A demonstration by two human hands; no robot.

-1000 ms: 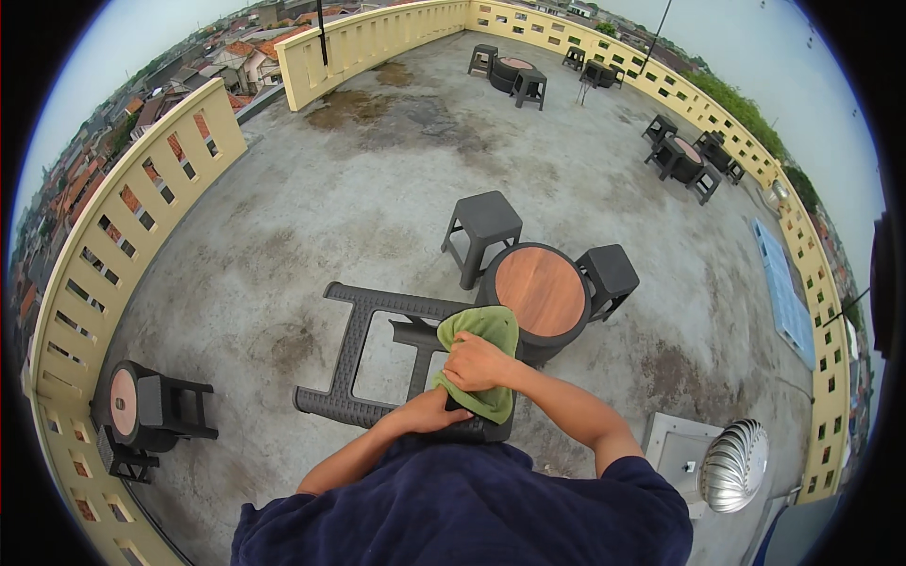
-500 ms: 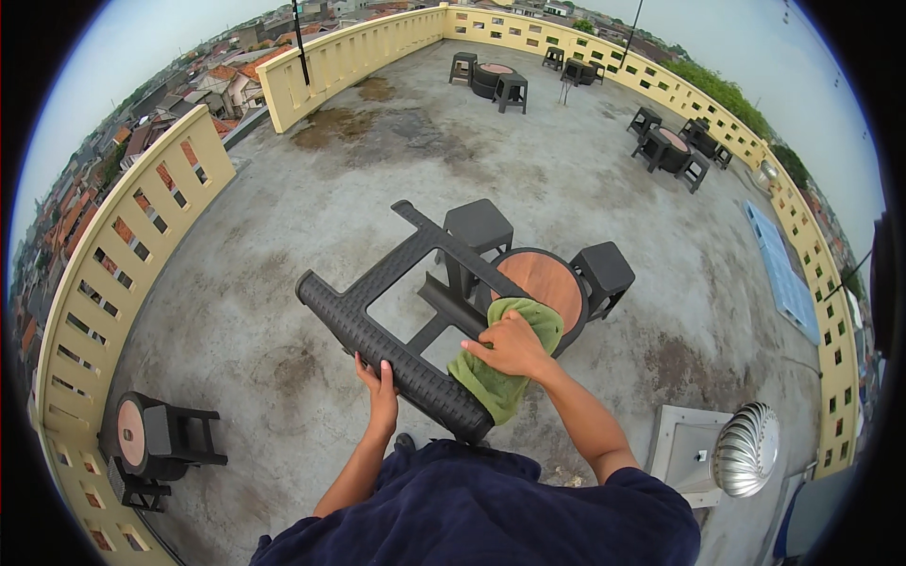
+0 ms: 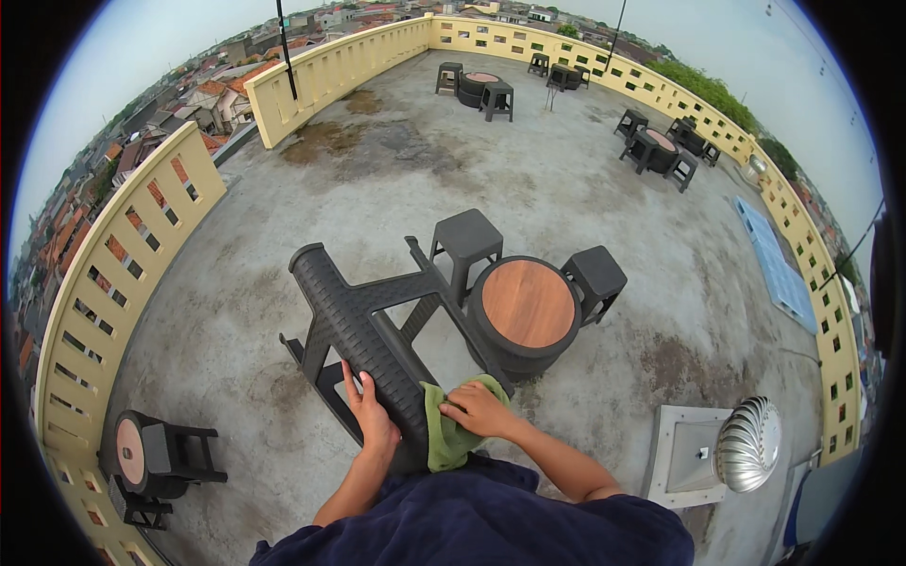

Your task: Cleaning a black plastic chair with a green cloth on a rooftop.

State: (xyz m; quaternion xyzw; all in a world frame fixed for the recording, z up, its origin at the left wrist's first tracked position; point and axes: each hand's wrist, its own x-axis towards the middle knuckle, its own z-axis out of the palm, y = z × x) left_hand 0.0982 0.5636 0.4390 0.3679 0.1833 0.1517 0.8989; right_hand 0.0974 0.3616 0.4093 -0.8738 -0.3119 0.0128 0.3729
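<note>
A dark plastic furniture frame (image 3: 363,316) with a woven texture, a thick rounded panel and bars with openings is tilted in front of my body. My left hand (image 3: 373,415) supports the panel's left side, fingers stretched along it and thumb on top. In my right hand (image 3: 479,410) is a bunched green cloth (image 3: 444,439), pressed onto the near end of the panel. That near end is partly hidden by the cloth and my shirt.
Just beyond stand a round table (image 3: 528,302) with a wood-look top and two dark stools (image 3: 467,236). A metal roof ventilator (image 3: 748,443) is at right, a blue panel (image 3: 776,264) farther off. More tables and stools (image 3: 165,453) stand near the yellow parapet (image 3: 123,255).
The furniture frame has turned more upright and come nearer my body, uncovering the round table. My right hand and the cloth have moved left and down along the panel.
</note>
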